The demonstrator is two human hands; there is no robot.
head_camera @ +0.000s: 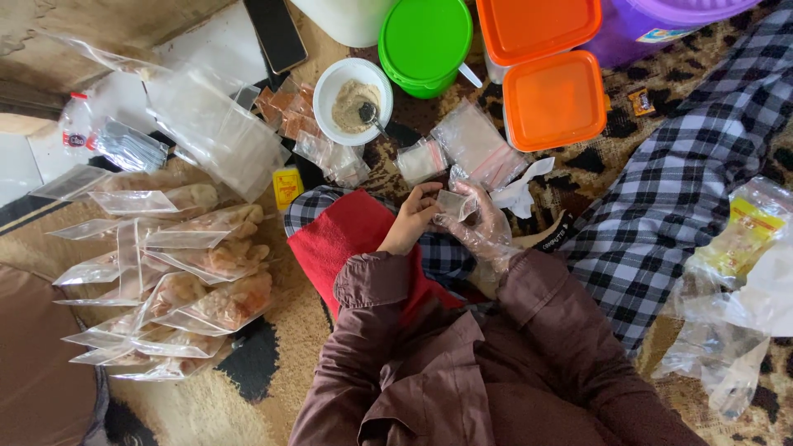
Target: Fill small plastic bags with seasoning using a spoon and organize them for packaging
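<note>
Hands meet at frame centre on one small clear pouch (452, 203). Left hand (410, 221) is bare, fingertips pinched narrow on the pouch's left edge. Right hand (483, 223) wears a clear plastic glove, fingers curled round the pouch from the right — both grips closed on it, no gap visible. Both forearms in maroon sleeves come up from the bottom of the frame and bend inward; the pouch sits above a red cloth (347, 239) on the lap.

Counts:
- White bowl (353, 101) — one, upper centre, tan powder inside, one spoon (370, 116) resting in it.
- Orange-lidded boxes (553, 99) — two, upper right, one overlapping the other.
- Green-lidded tub (425, 41) — one, top centre, just left of the boxes.
- Phone (275, 33) — one, top, left of the bowl.
- Filled bags (206, 281) of pale fried pieces — left side, overlapping in a pile; roughly eight, exact count not clear.
- Empty small pouches (475, 144) — loose heaps between bowl and boxes, too overlapped to count.
- Yellow packet (287, 187) — one, left of the red cloth.
- Small bottle (76, 122) — one, upper left.
- Crumpled clear bags (727, 330) — heap at the right edge, on checked fabric.
</note>
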